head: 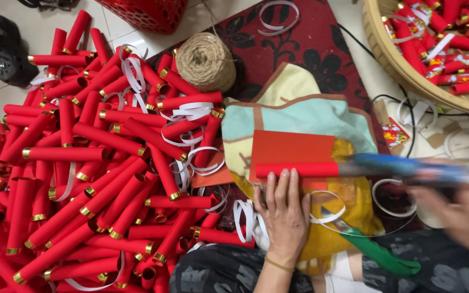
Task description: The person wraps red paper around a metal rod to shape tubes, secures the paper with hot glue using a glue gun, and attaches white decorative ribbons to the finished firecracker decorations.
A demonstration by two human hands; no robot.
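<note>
My left hand [284,211] lies flat, fingers spread, with its fingertips on a red paper roll [297,170] that rests along the lower edge of a red paper sheet [291,147]. The sheet lies on a pastel cloth [305,116] over my lap. My right hand [465,214] is blurred at the right edge and appears to hold a long blue tool [408,167] whose end meets the roll; the grip itself is unclear.
A big heap of red tubes with gold ends [82,163] covers the floor on the left, mixed with white paper strips [191,114]. A ball of jute twine [206,61] sits above. A woven basket [403,68] with decorated red rolls is top right, a red crate [147,13] top centre.
</note>
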